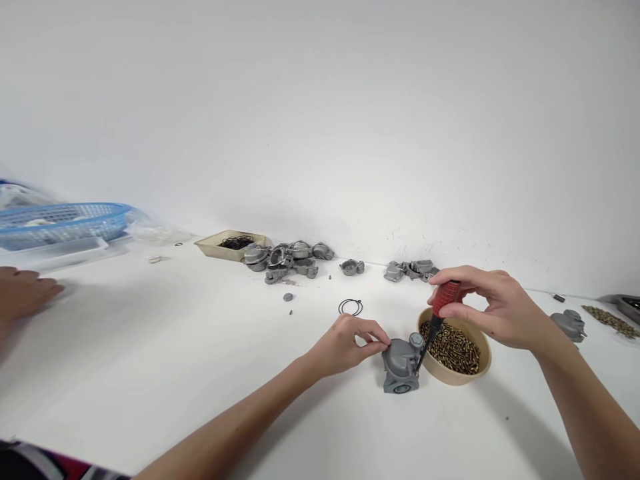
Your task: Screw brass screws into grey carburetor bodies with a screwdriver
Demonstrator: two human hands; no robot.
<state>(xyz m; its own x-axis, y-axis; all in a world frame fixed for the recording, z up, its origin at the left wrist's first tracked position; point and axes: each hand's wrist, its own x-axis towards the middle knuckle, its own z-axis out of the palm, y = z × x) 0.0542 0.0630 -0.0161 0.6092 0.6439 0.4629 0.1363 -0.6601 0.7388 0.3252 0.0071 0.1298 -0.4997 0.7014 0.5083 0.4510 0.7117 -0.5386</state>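
A grey metal housing (401, 360) with a round cap stands on the white table. My left hand (350, 343) pinches the housing's upper left edge between thumb and fingers. In my right hand (487, 307) is a screwdriver (447, 297) with a red and black handle, held tilted, its shaft running down to the housing's right side. The exact seat of the tip is too small to make out. Just behind and to the right of the housing, partly behind the screwdriver, sits a round tan bowl (484, 370) full of brass-coloured screws.
Two black rings (351, 307) lie behind my left hand. Grey housings (301, 250) are piled near the wall beside a tray (210, 248) of black rings. A blue basket (107, 217) and another person's hand (25, 293) are at left. Another housing (569, 325) and loose screws (610, 320) lie at right.
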